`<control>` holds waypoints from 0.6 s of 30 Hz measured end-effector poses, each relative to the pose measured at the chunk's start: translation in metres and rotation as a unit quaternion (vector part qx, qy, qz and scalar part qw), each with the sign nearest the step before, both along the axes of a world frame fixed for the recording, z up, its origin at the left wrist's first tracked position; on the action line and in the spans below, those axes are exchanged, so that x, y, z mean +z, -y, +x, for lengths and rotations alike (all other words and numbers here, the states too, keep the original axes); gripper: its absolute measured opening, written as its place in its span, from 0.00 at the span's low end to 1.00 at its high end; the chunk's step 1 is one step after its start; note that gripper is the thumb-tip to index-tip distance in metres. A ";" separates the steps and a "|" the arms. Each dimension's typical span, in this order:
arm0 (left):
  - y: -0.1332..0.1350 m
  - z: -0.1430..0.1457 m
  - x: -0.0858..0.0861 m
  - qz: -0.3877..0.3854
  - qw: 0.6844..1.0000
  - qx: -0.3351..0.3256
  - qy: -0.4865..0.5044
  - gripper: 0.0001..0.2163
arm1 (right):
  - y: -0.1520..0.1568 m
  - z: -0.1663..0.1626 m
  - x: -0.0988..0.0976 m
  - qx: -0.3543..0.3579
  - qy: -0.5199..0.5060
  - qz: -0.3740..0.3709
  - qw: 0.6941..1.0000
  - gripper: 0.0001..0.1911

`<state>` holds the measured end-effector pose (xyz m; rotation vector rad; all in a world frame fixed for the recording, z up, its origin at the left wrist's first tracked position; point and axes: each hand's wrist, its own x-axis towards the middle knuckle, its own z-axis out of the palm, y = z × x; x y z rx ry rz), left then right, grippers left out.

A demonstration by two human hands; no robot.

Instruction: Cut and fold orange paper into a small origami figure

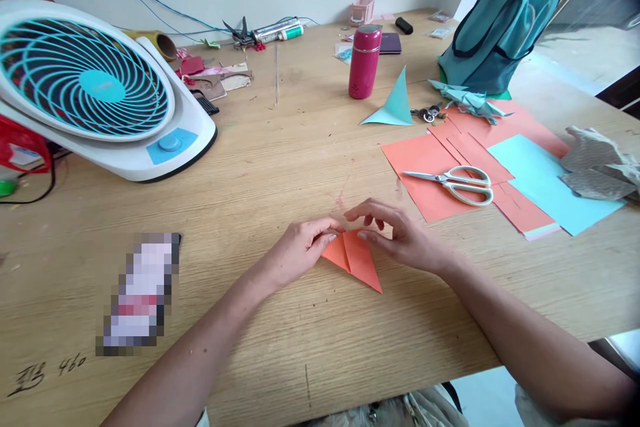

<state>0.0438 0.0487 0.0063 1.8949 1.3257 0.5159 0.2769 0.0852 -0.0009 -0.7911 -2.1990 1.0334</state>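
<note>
A small folded piece of orange paper (357,257) lies on the table in front of me, with a crease down its middle and a point toward the lower right. My left hand (305,247) is closed on its upper left edge, thumb and index finger pressed together there. At the upper right edge is my right hand (395,230); its thumb touches the paper while the index finger is raised and apart from the thumb. The far edge of the fold is partly hidden by my fingers.
White-handled scissors (467,185) rest on orange sheets (410,160) beside a light blue sheet (575,207). Behind stand a folded blue paper piece (395,107), a pink flask (365,63) and a teal bag (487,40). Leftward are a fan (100,80) and a blurred-out object (140,287).
</note>
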 end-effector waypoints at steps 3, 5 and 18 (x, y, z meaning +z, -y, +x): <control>0.002 0.002 -0.001 -0.005 1.000 -0.012 0.001 0.07 | 0.001 -0.004 -0.002 0.049 0.015 -0.009 0.999 0.12; 0.003 0.003 -0.002 -0.011 1.000 -0.006 0.003 0.05 | 0.001 -0.005 -0.003 0.055 0.018 -0.016 0.998 0.12; 0.005 0.003 0.001 -0.003 0.996 -0.078 -0.039 0.08 | -0.005 0.004 -0.001 0.161 0.088 -0.115 0.976 0.05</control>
